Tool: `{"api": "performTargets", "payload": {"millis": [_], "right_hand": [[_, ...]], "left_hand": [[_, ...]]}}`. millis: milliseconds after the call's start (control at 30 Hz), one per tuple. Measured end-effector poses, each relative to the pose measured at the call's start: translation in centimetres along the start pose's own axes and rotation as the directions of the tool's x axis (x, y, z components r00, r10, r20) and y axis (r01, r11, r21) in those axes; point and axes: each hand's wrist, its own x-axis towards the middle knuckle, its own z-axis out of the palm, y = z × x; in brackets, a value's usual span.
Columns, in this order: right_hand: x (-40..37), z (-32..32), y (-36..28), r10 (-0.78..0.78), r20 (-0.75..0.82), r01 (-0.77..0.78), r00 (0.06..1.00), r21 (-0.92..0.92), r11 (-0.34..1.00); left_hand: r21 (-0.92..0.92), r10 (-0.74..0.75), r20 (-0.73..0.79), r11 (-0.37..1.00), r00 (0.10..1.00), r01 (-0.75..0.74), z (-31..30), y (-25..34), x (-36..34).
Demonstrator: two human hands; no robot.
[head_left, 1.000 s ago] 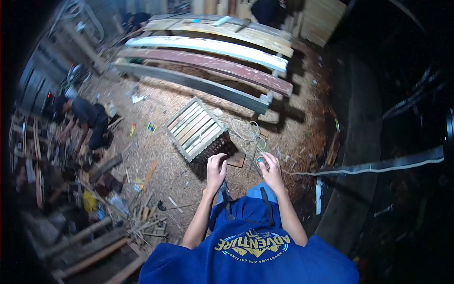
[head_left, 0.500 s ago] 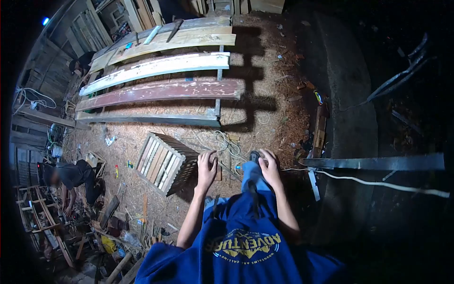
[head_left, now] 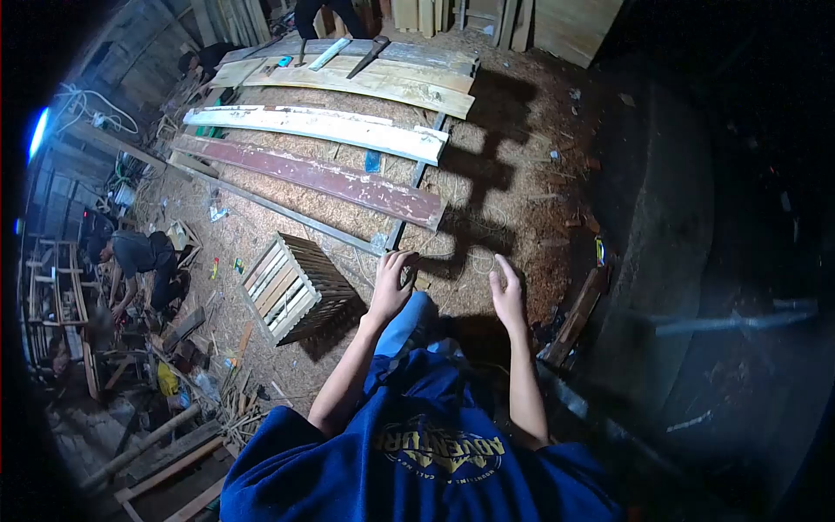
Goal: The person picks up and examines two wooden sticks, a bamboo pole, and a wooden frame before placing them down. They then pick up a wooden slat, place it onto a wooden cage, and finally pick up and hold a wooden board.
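Two bare hands reach forward over the ground point(head_left: 550, 228): the left hand point(head_left: 391, 291) has its fingers loosely curled, and the right hand point(head_left: 508, 296) is open, thumb and fingers apart. A lit strip of ground runs between the right hand and a rough timber point(head_left: 574, 320), which borders a dark band point(head_left: 670, 226) at the right. The slatted crate point(head_left: 280, 291) stands just left of the left hand, its ribbed wall towards it. The left fingertips overlap the near end of a grey rail point(head_left: 300, 214); whether they touch it, I cannot tell.

The ground is brown and strewn with shavings. Scrap wood point(head_left: 239, 420) is heaped at the near left, and a person in dark clothes point(head_left: 143, 259) crouches past it. Beyond the rail, a maroon board point(head_left: 330, 181), a white board point(head_left: 322, 128) and pale boards point(head_left: 370, 86) lie roughly side by side, blocking the way forward. A saw point(head_left: 369, 57) rests on the pale ones. Dark-trousered legs point(head_left: 326, 15) stand behind, beside upright planks point(head_left: 422, 16).
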Motion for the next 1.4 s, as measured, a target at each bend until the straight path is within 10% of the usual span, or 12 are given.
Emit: {"api": "performTargets", "payload": {"millis": [300,700,1167,1400], "right_hand": [[13.7,0.7,1.0,-0.166,0.242,0.192,0.956,-0.089,0.977],[32.8,-3.7,0.2,-0.161,0.36,0.201,0.919,-0.078,0.976],[57.1,-5.1,4.6,-0.335,0.637,0.4,0.694,0.044,0.915],[71.5,-15.6,7.1,-0.333,0.564,0.424,0.756,-0.034,0.905]], "left_hand": [[-0.001,-0.224,-0.13,0.974,0.966,0.226,5.6,-4.8,8.2],[-0.069,-0.186,-0.325,0.982,0.927,0.173,11.2,-1.3,28.4],[-0.031,-0.411,-0.625,0.863,0.664,0.505,21.4,-3.0,40.8],[-0.008,-0.307,-0.492,0.937,0.815,0.348,25.9,3.5,58.8]]}}
